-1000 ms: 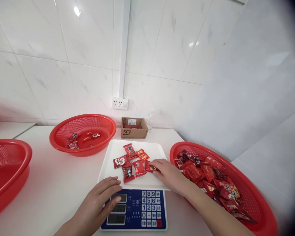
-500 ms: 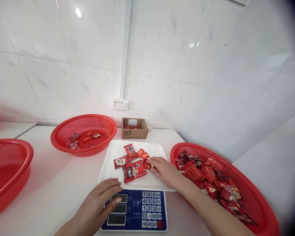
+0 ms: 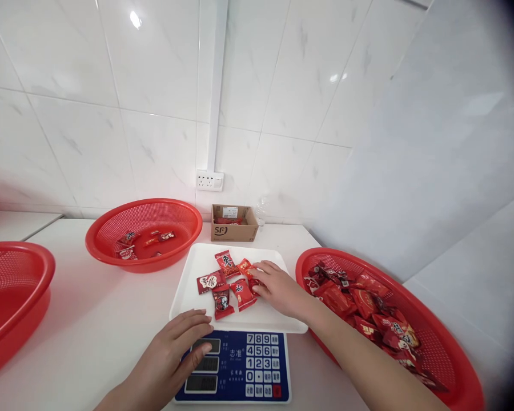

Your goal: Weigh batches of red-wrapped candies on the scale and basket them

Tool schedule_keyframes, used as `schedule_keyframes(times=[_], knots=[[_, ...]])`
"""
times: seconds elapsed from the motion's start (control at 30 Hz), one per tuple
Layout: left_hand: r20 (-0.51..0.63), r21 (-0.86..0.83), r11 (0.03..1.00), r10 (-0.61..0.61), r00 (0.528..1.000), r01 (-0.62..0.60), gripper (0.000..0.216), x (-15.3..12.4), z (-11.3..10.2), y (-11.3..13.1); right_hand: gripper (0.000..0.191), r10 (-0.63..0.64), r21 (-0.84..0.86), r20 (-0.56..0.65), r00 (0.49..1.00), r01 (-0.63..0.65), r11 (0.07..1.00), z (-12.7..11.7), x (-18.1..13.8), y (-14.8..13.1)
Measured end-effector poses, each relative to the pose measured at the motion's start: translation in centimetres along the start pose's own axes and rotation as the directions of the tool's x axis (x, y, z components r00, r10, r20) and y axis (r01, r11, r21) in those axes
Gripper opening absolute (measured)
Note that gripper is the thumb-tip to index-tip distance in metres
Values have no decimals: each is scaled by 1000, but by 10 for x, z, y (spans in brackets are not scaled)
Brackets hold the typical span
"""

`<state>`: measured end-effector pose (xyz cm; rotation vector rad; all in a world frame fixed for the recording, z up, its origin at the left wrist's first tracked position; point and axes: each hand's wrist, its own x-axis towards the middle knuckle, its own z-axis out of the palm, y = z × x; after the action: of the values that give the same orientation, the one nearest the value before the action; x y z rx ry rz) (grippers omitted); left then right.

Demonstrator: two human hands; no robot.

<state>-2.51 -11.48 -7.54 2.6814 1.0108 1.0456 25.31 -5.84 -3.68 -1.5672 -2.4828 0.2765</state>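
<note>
Several red snack packets (image 3: 225, 264) lie loosely grouped on the white tray (image 3: 188, 311) of a weighing scale. My right hand (image 3: 278, 288) rests over the group's right side. Its fingers are stretched out above a small orange-red packet (image 3: 244, 266), with the thumb apart beside a red packet (image 3: 243, 294). Another small red packet is partly hidden under the fingers. My left hand (image 3: 175, 348) is open and empty, hovering at the left of the blue scale panel (image 3: 235, 368) and partly covering its displays.
On the right stands a red basket (image 3: 449, 342) heaped with packets. A second red basket (image 3: 184, 217) with a few packets is at the back left, and a third basket (image 3: 47, 268) is at the left edge. A cardboard box (image 3: 235, 233) sits behind the tray.
My right hand has shifted slightly left and up, over the small packets, its thumb and fingers more apart. The left hand stays in place.
</note>
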Motion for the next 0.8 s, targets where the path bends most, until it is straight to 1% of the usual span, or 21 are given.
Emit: schedule_keyframes(times=[0.1,0.23,0.47,0.57,0.67,0.8], knots=[[4,12,1000,5,1000,-5,22,-1,-1,0,40,0,18,40,999,-1,1000,1,3,-2],[14,26,1000,3,1000,-3,22,-2,-1,-1,43,40,60,65,997,-44,997,0,2,-4],[7,37,999,13,1000,-13,22,-2,-1,-2,44,123,66,75,990,-128,990,-14,-4,-4],[5,25,1000,10,1000,-10,22,-3,-1,-2,47,189,44,94,978,-193,980,-20,-12,2],[-3,7,1000,-1,1000,1,22,-4,-1,-3,48,248,32,104,963,-252,967,-23,-23,15],[-13,-17,1000,-21,1000,21,21,-7,2,-5,47,310,41,82,947,-314,949,-23,-37,33]])
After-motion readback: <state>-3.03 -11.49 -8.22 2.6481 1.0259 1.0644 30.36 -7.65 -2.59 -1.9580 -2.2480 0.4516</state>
